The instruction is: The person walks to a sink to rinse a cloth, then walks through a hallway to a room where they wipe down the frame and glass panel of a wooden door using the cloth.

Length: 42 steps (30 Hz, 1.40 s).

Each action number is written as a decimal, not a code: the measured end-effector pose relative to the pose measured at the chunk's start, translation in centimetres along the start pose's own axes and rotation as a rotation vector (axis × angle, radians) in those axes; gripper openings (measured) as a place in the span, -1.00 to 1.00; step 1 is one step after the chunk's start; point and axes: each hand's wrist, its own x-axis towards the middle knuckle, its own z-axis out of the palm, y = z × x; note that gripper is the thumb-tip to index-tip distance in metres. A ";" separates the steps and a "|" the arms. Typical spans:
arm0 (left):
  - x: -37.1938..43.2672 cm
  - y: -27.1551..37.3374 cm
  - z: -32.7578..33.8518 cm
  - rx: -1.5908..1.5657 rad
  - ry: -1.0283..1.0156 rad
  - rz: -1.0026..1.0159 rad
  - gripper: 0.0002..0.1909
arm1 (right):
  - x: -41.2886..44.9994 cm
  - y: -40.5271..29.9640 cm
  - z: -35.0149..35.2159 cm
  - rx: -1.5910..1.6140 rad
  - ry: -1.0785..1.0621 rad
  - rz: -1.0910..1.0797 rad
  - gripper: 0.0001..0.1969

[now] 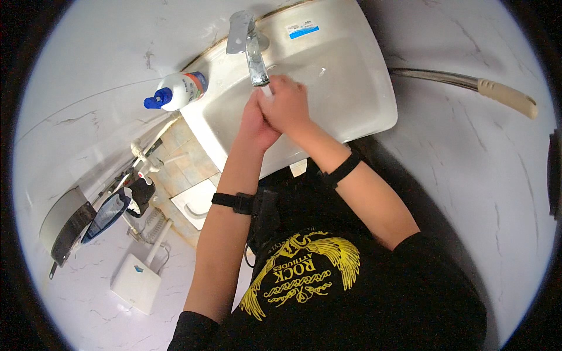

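Observation:
Under the spout of a chrome basin faucet (257,59), my left hand (254,118) and my right hand (285,103) press together, one over the other. A short stream of water runs from the spout onto them. Their fingers are curled and partly blurred, so whether anything lies between them cannot be seen. Both hands are above the bowl of a white ceramic washbasin (351,92). A white pump bottle with a blue pump head (180,91) stands at the basin's left end. Each forearm wears a black strap.
A metal bar with a beige grip (507,97) juts out at the right wall. To the left are a white valve fitting (142,160), a blue-rimmed item (105,217) and a grey-and-black holder (66,228) along the wall. A white box (136,283) is lower down. A squat toilet (193,204) lies beyond tiles.

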 end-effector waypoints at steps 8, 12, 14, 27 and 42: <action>-4.4 -0.1 3.1 0.786 0.243 0.233 -0.68 | 1.3 4.7 -1.0 1.392 -0.341 0.880 -0.61; -4.9 -0.4 2.4 0.963 0.301 0.443 -0.71 | -0.1 2.6 -0.8 1.668 -0.484 0.969 -0.58; -4.2 -0.9 1.4 1.068 0.420 0.560 -0.69 | -0.1 1.3 -0.2 1.547 -0.367 0.968 -0.61; -0.6 0.6 -1.4 0.081 0.194 0.051 -0.68 | -2.3 -2.5 -1.0 0.530 0.013 0.181 -0.85; -2.6 -0.7 5.0 0.730 0.618 0.641 -0.68 | -1.1 0.5 -1.1 1.192 -0.187 0.842 -0.66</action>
